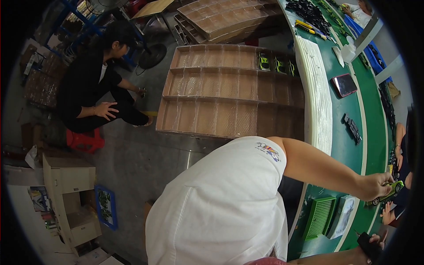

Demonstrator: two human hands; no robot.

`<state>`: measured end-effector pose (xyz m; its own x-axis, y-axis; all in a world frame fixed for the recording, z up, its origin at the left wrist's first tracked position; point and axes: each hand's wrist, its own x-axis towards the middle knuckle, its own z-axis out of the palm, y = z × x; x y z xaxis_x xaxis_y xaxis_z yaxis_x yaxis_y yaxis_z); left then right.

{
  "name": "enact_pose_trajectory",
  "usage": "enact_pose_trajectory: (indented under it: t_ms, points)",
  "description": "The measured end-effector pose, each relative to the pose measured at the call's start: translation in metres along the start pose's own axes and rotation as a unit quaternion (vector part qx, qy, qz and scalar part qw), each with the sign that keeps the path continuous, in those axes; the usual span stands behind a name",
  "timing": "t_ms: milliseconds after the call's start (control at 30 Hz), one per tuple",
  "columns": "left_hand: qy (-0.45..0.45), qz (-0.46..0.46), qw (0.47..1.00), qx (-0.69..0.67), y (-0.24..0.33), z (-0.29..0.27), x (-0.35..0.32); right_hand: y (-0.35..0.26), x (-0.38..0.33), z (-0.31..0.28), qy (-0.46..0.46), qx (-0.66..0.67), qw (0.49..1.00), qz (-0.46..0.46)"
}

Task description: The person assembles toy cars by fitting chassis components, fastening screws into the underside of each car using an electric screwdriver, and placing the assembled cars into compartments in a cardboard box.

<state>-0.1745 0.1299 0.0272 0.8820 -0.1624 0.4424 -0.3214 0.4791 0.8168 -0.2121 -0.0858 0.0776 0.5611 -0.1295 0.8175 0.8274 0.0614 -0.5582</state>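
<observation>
My left hand (374, 186) reaches across the green workbench at the right, its fingers closed on a yellow-green toy car (395, 189). Lower down, near the right rim, my right hand (380, 239) is wrapped round a black handheld tool with a thin tip (368, 245), which looks like a powered screwdriver; its far end is hidden. Between my arms lie a green perforated basket (319, 218) and a pale, shallow box (342, 217). A black toy car part (352, 128) rests on the bench beyond my left forearm.
A large divided tray (207, 115) holds several green toy cars (280, 65) beside stacked white sheets (314, 95). A phone (344, 85), yellow cutters (309, 27) and black parts (309, 13) lie farther along. One person (84, 84) sits left; another's hand (388, 214) is opposite.
</observation>
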Motion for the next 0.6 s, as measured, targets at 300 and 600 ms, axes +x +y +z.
enact_pose_trajectory:
  t_ms: [300, 600]
  points:
    - [-0.050, -0.047, 0.940, -0.333, -0.004, 0.010, -0.016, 0.014, -0.032, -0.004, -0.101, 0.116, 0.981, 0.118]
    - [-0.083, -0.178, 0.907, -0.372, 0.034, 0.018, -0.033, -0.014, -0.034, 0.043, -0.056, 0.116, 0.982, 0.140]
